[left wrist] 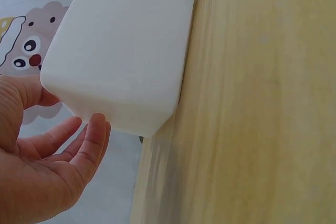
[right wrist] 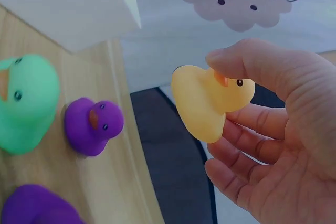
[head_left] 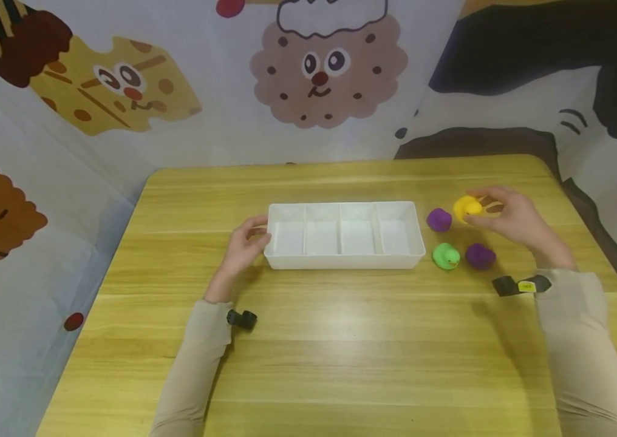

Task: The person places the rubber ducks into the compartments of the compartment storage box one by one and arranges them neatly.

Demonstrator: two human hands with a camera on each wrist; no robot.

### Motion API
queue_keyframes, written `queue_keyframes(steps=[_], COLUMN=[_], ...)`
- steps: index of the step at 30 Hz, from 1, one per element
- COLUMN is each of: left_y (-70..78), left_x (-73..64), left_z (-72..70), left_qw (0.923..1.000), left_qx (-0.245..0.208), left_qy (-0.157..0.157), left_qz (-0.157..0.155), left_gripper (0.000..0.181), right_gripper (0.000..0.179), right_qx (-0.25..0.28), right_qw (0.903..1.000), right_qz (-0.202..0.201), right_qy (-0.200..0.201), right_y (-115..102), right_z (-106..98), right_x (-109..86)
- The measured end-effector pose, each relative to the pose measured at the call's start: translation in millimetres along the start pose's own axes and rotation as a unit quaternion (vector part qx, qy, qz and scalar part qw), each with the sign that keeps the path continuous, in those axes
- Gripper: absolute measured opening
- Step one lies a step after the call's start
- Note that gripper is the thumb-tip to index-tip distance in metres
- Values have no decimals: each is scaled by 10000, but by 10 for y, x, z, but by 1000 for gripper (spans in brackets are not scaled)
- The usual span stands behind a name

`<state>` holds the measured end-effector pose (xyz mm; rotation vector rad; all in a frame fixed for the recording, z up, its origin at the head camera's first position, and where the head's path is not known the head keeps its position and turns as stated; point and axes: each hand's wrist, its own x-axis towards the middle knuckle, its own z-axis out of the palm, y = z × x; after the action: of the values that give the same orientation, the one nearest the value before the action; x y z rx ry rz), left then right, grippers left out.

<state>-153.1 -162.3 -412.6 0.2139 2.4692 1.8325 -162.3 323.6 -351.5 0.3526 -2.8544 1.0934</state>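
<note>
Yellow duck (right wrist: pixel 197 100): smooth, rounded, soft-sheened toy with orange beak; located right of the tray, in the fingers.
Right hand (head_left: pixel 516 218): nearly closed, thumb and fingers pinching the duck about its head and body.
White tray (head_left: pixel 341 262): rigid, plastic-looking oblong, rounded corners, walls narrowing downward, four compartments.
Left hand (head_left: pixel 243 246): partly closed, thumb at the rim, fingers against the end wall, gripping the tray lightly.
Obstruction: rear purple duck (head_left: pixel 439 220) sits between yellow duck and tray.
Nearby: green duck (head_left: pixel 445 257) and front purple duck (head_left: pixel 480 257), side by side, nearer the person.
Table (head_left: pixel 368 352): wood-grained, slight gloss.
Backdrop cloth (head_left: pixel 221 136): creased, cartoon-printed, behind the table.
</note>
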Motion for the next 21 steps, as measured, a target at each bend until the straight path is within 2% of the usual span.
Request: queue_keyframes(steps=[3, 5, 13, 21], left_y=[10, -76, -95, -97], left_x=[-3, 20, 19, 19], left_z=[-1, 0, -5, -6], left_qw=[10000, 10000, 10000, 9999], left_qx=[9, 52, 68, 31], left_qy=[15, 51, 38, 2], left_qz=[-42, 5, 6, 119], left_gripper=[40, 40, 40, 41], right_gripper=[47, 47, 48, 46], right_qx=[-57, -78, -83, 30], right_qw=[9999, 9997, 9986, 9986], right_qz=[-126, -226, -510, -522], right_qy=[40, 56, 60, -43], right_y=[-69, -116, -279, -456], right_z=[13, 20, 65, 99], right_x=[24, 43, 131, 206])
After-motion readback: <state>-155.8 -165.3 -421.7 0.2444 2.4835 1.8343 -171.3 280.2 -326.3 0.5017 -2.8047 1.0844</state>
